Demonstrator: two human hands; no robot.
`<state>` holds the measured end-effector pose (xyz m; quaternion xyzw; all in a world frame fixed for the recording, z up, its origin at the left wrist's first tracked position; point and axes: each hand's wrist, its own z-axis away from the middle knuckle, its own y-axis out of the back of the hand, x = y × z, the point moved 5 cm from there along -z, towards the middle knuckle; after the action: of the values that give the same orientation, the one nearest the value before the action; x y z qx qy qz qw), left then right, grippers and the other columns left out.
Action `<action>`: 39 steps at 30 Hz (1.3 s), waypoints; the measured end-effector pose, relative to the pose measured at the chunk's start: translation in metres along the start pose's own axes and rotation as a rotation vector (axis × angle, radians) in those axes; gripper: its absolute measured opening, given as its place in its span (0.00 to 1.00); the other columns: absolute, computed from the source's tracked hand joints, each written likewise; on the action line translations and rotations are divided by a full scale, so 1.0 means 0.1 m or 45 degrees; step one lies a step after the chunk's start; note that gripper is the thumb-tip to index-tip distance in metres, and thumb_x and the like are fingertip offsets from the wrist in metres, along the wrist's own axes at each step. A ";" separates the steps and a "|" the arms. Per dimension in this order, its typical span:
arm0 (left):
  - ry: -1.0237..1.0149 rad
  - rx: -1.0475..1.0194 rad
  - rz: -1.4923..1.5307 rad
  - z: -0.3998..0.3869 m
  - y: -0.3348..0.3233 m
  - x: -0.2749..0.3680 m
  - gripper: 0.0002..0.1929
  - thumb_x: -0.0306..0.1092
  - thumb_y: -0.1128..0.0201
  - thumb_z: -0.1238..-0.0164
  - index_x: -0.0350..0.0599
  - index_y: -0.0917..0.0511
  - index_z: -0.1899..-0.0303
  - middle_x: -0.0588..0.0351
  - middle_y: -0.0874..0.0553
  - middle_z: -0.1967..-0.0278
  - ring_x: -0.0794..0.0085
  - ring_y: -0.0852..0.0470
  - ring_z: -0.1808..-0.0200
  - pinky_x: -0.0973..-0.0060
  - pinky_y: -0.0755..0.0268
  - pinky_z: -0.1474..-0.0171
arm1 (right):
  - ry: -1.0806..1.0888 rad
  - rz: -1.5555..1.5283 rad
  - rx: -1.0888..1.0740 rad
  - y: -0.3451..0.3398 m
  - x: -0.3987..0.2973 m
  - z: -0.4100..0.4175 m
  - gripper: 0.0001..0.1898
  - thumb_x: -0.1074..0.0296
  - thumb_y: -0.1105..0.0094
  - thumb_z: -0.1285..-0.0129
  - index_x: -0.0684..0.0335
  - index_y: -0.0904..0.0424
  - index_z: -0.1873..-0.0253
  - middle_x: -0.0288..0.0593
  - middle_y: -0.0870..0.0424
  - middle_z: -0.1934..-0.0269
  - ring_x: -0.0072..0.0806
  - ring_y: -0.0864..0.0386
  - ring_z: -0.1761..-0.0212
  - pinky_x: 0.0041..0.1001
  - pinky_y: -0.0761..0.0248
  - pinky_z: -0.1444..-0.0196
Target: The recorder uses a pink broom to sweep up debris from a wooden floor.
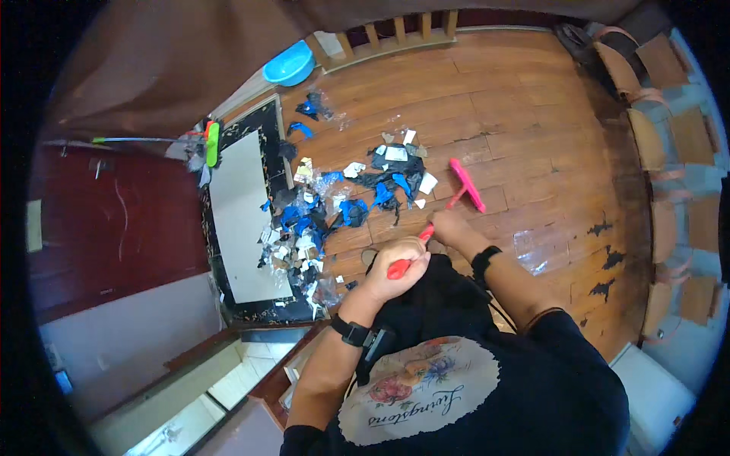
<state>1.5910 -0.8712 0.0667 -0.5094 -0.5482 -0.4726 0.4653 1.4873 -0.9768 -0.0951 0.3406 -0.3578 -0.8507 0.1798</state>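
My left hand grips the end of a red handle, and my right hand closes round the same handle farther along. From there the handle runs to a pink broom or squeegee head on the wooden floor. Left of that head lies a heap of black plastic, blue scraps and white paper pieces. A larger heap of torn plastic and paper spreads to the left, up to the doorway mat. More blue and black scraps lie beyond it.
A blue basin stands beside a wooden slatted frame. A green-headed broom is by the dark red door. Clear plastic lies on the floor at right, with open cardboard boxes along the far right side.
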 end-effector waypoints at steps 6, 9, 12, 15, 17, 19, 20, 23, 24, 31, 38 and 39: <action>0.097 0.014 -0.204 0.23 1.03 0.14 0.10 0.16 0.37 0.37 0.38 0.29 0.74 0.52 0.16 0.68 0.64 0.17 0.65 0.68 0.24 0.59 | 0.177 -0.038 0.051 -0.27 -0.94 -0.66 0.12 0.59 0.36 0.38 0.61 0.11 0.62 0.53 0.11 0.62 0.48 0.12 0.57 0.46 0.21 0.54; 0.081 -0.038 -0.164 0.33 1.59 0.47 0.11 0.15 0.38 0.37 0.38 0.30 0.75 0.54 0.20 0.72 0.64 0.20 0.68 0.68 0.25 0.59 | 0.272 -0.039 0.071 -0.51 -1.65 -1.01 0.12 0.59 0.38 0.37 0.60 0.11 0.63 0.52 0.11 0.64 0.48 0.12 0.58 0.46 0.21 0.56; 0.247 -0.002 -0.307 0.60 2.16 0.59 0.13 0.16 0.37 0.38 0.39 0.31 0.78 0.54 0.23 0.77 0.63 0.23 0.72 0.67 0.29 0.63 | 0.373 -0.220 0.137 -0.36 -2.49 -1.13 0.10 0.61 0.38 0.39 0.60 0.13 0.65 0.53 0.12 0.65 0.49 0.13 0.60 0.46 0.22 0.58; 0.358 -0.017 -0.499 0.76 2.52 0.78 0.12 0.18 0.36 0.41 0.39 0.30 0.78 0.53 0.23 0.78 0.62 0.23 0.73 0.67 0.29 0.64 | 0.537 -0.607 0.212 -0.77 -3.08 -1.51 0.07 0.64 0.36 0.43 0.61 0.16 0.66 0.52 0.14 0.67 0.50 0.15 0.64 0.44 0.25 0.61; 0.411 -0.032 -0.601 0.85 2.65 0.85 0.11 0.19 0.36 0.43 0.39 0.29 0.78 0.52 0.22 0.78 0.61 0.22 0.73 0.67 0.29 0.65 | 0.724 -0.834 0.228 -0.78 -3.48 -1.52 0.06 0.66 0.36 0.43 0.61 0.17 0.66 0.50 0.13 0.67 0.46 0.15 0.65 0.42 0.25 0.62; 0.433 -0.070 -0.660 0.81 2.57 0.93 0.09 0.20 0.35 0.46 0.40 0.28 0.78 0.52 0.21 0.78 0.60 0.21 0.73 0.67 0.29 0.66 | 0.866 -1.249 0.146 -1.08 -3.77 -1.71 0.08 0.64 0.37 0.43 0.62 0.19 0.66 0.52 0.17 0.69 0.50 0.17 0.63 0.45 0.26 0.61; 0.450 -0.097 -0.745 0.80 2.52 0.97 0.08 0.21 0.34 0.48 0.42 0.26 0.78 0.53 0.21 0.78 0.56 0.21 0.73 0.65 0.29 0.67 | 0.928 -1.498 0.072 -1.22 -3.90 -1.78 0.08 0.65 0.37 0.43 0.63 0.20 0.66 0.52 0.18 0.70 0.50 0.18 0.63 0.44 0.26 0.61; 0.353 -0.056 -0.904 0.85 2.45 1.19 0.10 0.23 0.32 0.48 0.43 0.26 0.79 0.52 0.21 0.78 0.53 0.22 0.73 0.65 0.29 0.69 | 0.810 -2.075 -0.524 -1.19 -4.28 -1.66 0.07 0.67 0.38 0.44 0.64 0.25 0.67 0.51 0.22 0.69 0.50 0.20 0.64 0.42 0.28 0.62; 0.303 -0.043 -0.995 0.84 2.43 1.34 0.12 0.22 0.31 0.49 0.44 0.29 0.80 0.52 0.22 0.78 0.53 0.22 0.75 0.65 0.29 0.70 | 1.067 -1.738 -0.224 -0.95 -4.35 -1.50 0.07 0.68 0.38 0.44 0.64 0.25 0.67 0.51 0.22 0.69 0.50 0.20 0.64 0.42 0.29 0.62; 0.015 0.154 -0.804 0.55 2.27 1.94 0.16 0.18 0.28 0.52 0.44 0.31 0.79 0.53 0.24 0.80 0.57 0.24 0.78 0.65 0.32 0.73 | 1.212 -0.766 0.234 0.21 -3.93 -1.00 0.08 0.72 0.36 0.48 0.63 0.19 0.62 0.54 0.18 0.63 0.53 0.18 0.56 0.46 0.25 0.55; -0.142 0.145 -0.459 -0.05 1.86 1.62 0.16 0.16 0.28 0.50 0.43 0.30 0.77 0.51 0.20 0.75 0.54 0.16 0.70 0.64 0.22 0.61 | 0.542 -0.225 -0.049 1.00 -2.54 -0.78 0.11 0.63 0.33 0.50 0.59 0.15 0.61 0.52 0.16 0.63 0.51 0.17 0.54 0.46 0.25 0.52; -0.173 0.124 -0.431 -0.18 1.79 1.53 0.16 0.16 0.28 0.49 0.43 0.30 0.77 0.50 0.20 0.75 0.54 0.16 0.69 0.64 0.22 0.60 | 0.463 -0.182 -0.047 1.05 -2.28 -0.79 0.10 0.61 0.32 0.49 0.58 0.15 0.64 0.51 0.16 0.64 0.51 0.17 0.55 0.47 0.25 0.53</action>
<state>1.7625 -0.8647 0.2285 -0.4175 -0.6786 -0.4815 0.3652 1.7103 -0.9610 0.0441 0.5099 -0.2785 -0.7922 0.1869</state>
